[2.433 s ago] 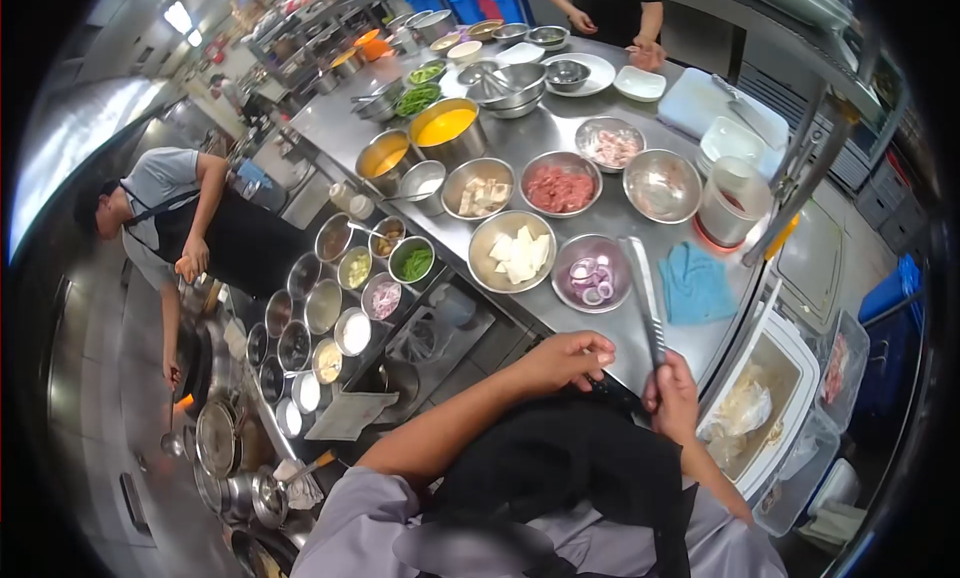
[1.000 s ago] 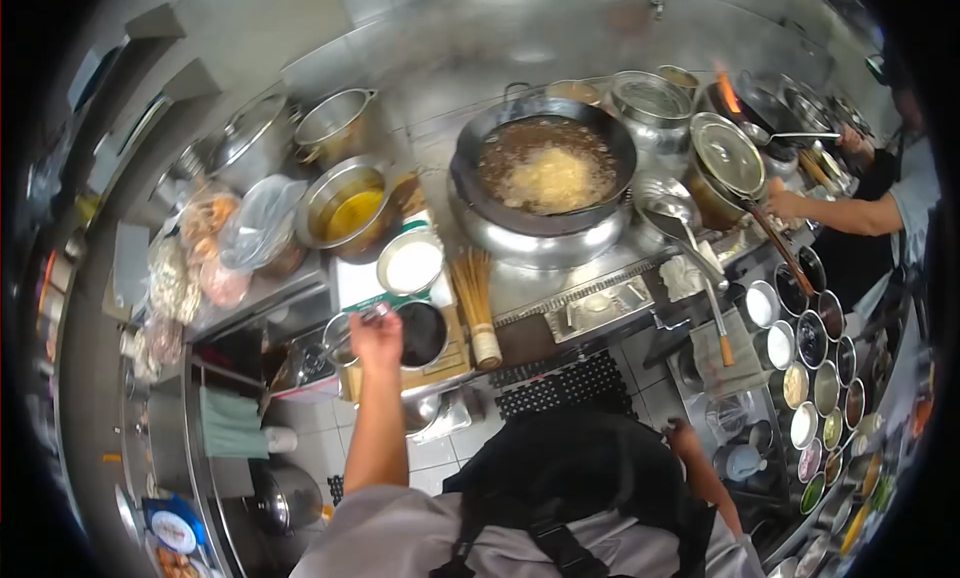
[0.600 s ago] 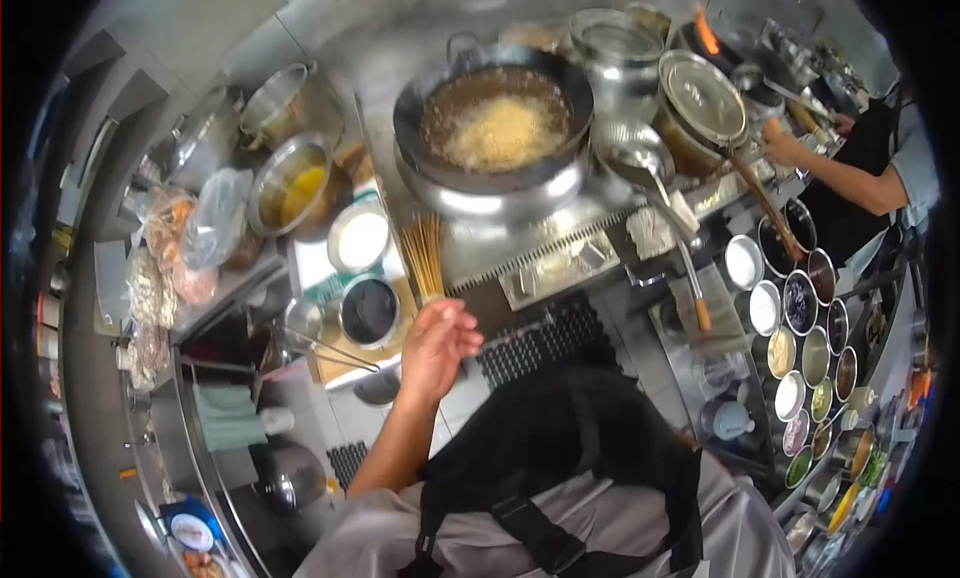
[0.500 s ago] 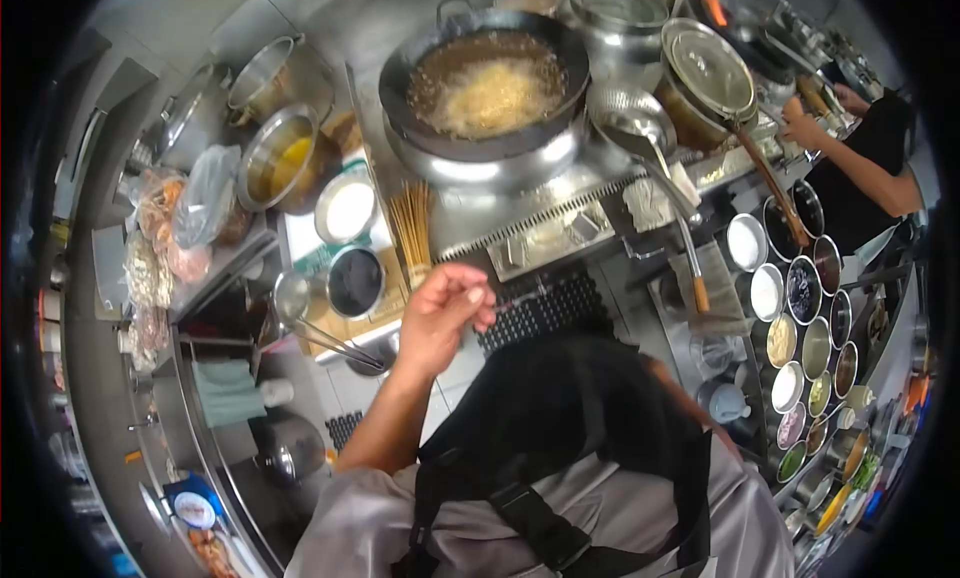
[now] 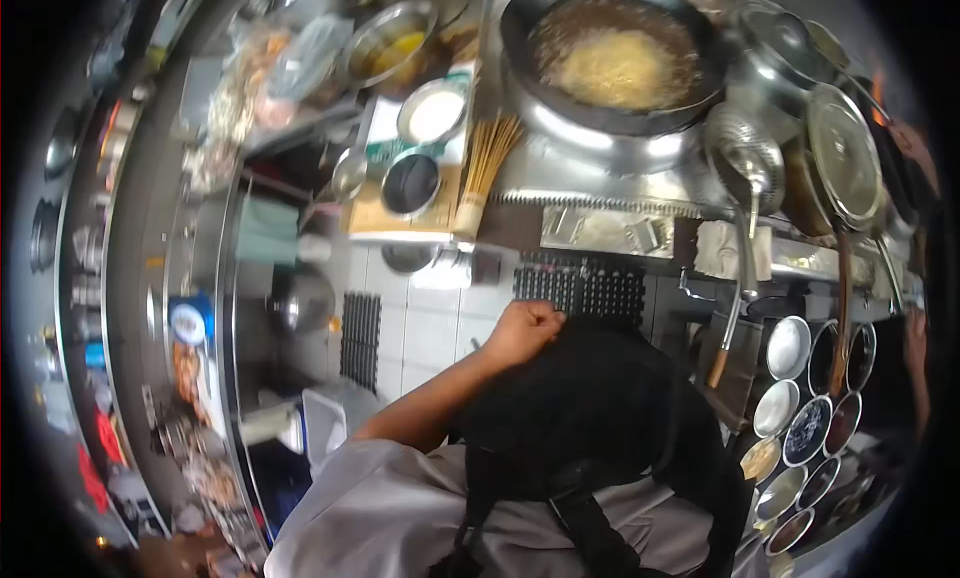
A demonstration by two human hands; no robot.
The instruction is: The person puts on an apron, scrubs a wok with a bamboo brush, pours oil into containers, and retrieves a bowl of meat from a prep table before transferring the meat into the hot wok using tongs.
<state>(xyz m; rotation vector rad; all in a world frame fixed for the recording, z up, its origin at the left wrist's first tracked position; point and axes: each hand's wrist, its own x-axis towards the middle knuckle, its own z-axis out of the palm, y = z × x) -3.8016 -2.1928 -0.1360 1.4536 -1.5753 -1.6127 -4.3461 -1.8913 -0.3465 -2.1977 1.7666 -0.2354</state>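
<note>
My left hand (image 5: pixel 527 330) is in front of the black apron (image 5: pixel 570 398), its fingers curled; whatever it may hold is too small to make out. My right hand is out of sight. Beyond my left hand, a large black wok (image 5: pixel 615 53) holds bubbling brown liquid with pale golden food in it. To its left lie a bamboo brush (image 5: pixel 483 173), a bowl of white contents (image 5: pixel 433 113) and a dark-filled pot (image 5: pixel 410 183). A perforated strainer (image 5: pixel 742 143) and a ladle with a wooden handle rest right of the wok.
Several small containers, one with white contents (image 5: pixel 788 348), stand at the lower right. A lidded pot (image 5: pixel 845 158) is at the right, near part of another person's arm (image 5: pixel 916 358). A metal bowl of yellow liquid (image 5: pixel 392 46) and bagged food (image 5: pixel 305 63) are at the upper left.
The view has turned, so the wok and stove sit further right and higher. My left hand has gone from half-open fingers to a closed curl near the apron. My right arm has left view.
</note>
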